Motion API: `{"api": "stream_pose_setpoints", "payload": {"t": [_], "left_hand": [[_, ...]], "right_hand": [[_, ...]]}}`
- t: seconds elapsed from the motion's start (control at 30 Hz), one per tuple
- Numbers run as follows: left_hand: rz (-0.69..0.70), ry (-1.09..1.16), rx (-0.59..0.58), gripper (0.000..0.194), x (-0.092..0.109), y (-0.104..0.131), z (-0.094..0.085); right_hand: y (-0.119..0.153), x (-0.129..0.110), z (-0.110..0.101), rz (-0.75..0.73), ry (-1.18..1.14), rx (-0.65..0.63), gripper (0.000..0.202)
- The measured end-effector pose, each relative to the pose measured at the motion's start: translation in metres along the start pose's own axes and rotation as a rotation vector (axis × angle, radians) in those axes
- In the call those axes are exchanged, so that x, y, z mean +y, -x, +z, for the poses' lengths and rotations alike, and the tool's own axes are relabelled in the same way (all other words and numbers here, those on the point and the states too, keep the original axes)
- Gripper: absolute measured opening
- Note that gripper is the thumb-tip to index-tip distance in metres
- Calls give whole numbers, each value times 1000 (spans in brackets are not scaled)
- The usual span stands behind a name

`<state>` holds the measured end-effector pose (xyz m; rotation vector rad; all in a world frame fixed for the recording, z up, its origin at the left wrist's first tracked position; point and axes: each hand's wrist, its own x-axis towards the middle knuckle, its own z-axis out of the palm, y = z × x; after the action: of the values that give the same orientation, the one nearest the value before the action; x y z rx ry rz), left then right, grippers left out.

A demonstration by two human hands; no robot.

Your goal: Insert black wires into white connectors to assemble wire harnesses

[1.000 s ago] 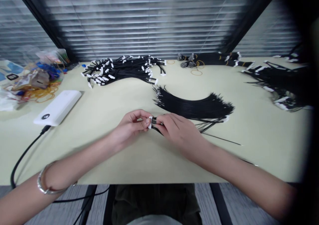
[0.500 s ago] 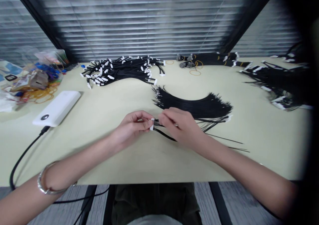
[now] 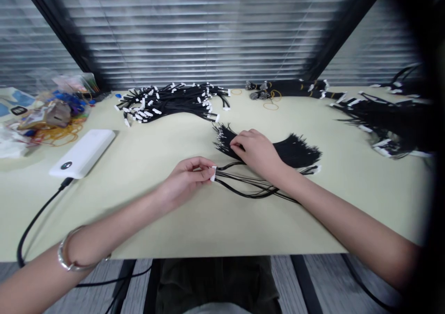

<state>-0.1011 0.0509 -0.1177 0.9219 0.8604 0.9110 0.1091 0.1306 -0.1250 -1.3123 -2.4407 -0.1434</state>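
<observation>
My left hand (image 3: 193,175) pinches a white connector (image 3: 213,173) at the centre of the table. Several thin black wires (image 3: 243,194) run from the connector to the right and pass under my right forearm. My right hand (image 3: 255,151) lies over the left part of a fanned bundle of loose black wires (image 3: 295,151), its fingers closed near the wires; whatever is between the fingertips is too small to make out. The bundle's silvery left tips (image 3: 222,135) show beside my fingers.
Black cables with white connectors (image 3: 174,102) lie at the back left, and more (image 3: 399,119) at the right. Banded wire bundles (image 3: 292,88) lie by the blinds. A white power bank (image 3: 83,154) and bags with rubber bands (image 3: 52,115) are at the left.
My right hand has moved up and away from the connector to the wire bundle, uncovering the wires attached to the connector. My left hand still holds the connector in nearly the same place.
</observation>
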Motion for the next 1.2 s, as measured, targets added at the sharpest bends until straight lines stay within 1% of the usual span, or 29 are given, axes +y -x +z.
{"api": "stream_pose_setpoints", "payload": {"t": [0.23, 0.4, 0.53, 0.7, 0.8, 0.9, 1.0, 1.07, 1.2], "left_hand": [[0, 18, 1, 13, 0, 0, 0], [12, 19, -16, 14, -1, -1, -1], [4, 20, -16, 14, -1, -1, -2], [9, 9, -12, 13, 0, -1, 0], [10, 8, -8, 13, 0, 0, 0], [6, 4, -10, 14, 0, 0, 0], [4, 4, -11, 14, 0, 0, 0], [9, 8, -13, 14, 0, 0, 0], [14, 14, -13, 14, 0, 0, 0]], "right_hand": [[-10, -3, -10, -51, 131, -110, 20], [-18, -12, -18, -73, 242, -202, 20], [-27, -20, -24, -59, 313, -281, 19], [-47, -25, -32, 11, 304, -447, 21], [-59, -23, -33, 16, 276, -518, 24], [-65, -22, -32, 6, 263, -542, 28], [-67, -24, -31, 4, 275, -527, 31], [-68, -26, -32, 4, 281, -524, 32], [-70, -26, -31, 17, 283, -563, 30]]}}
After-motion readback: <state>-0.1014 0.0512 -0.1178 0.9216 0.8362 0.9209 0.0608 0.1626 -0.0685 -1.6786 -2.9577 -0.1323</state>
